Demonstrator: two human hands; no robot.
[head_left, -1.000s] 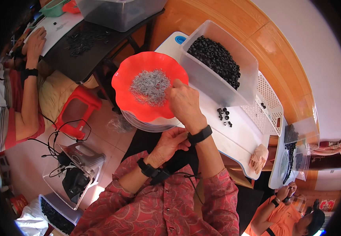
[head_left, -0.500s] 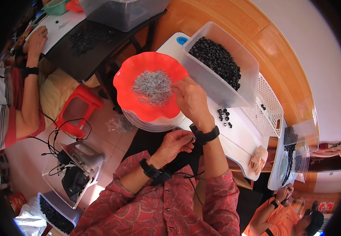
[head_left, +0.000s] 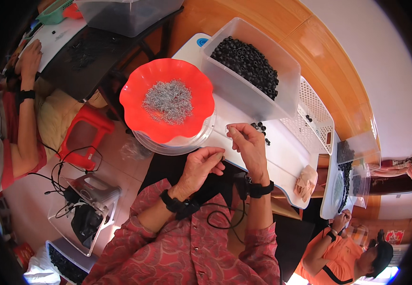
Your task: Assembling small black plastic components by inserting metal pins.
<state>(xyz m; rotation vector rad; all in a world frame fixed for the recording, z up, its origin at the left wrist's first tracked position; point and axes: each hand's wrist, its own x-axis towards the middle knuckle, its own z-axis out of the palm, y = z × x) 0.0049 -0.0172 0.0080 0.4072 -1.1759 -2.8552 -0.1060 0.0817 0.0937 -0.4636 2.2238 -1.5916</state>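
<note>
A red scalloped bowl (head_left: pixel 132 102) holds a heap of small silvery metal pieces (head_left: pixel 169 100), too fine to make out singly. My right hand (head_left: pixel 248 145) is over the white table to the right of the bowl. Its thumb and forefinger pinch a small silvery metal piece (head_left: pixel 227 128). Just below the bowl, in front of my body, my left hand (head_left: pixel 200 170) has its fingers pressed together; whatever lies between them is hidden. A few loose black ring-shaped parts (head_left: pixel 259 127) lie on the table behind my right hand.
Behind stands a clear bin (head_left: pixel 282 102) of black ring-shaped parts, beside a white perforated basket (head_left: pixel 316 124). A crumpled tan cloth (head_left: pixel 305 182) lies at the white table's (head_left: pixel 282 164) near edge. Co-workers sit left and right. A red stool (head_left: pixel 85 135) and cables are on the floor.
My right hand has drawn back from the red bowl toward my body, a small silvery piece between its fingertips. My left hand has risen slightly. The view has shifted a little.
</note>
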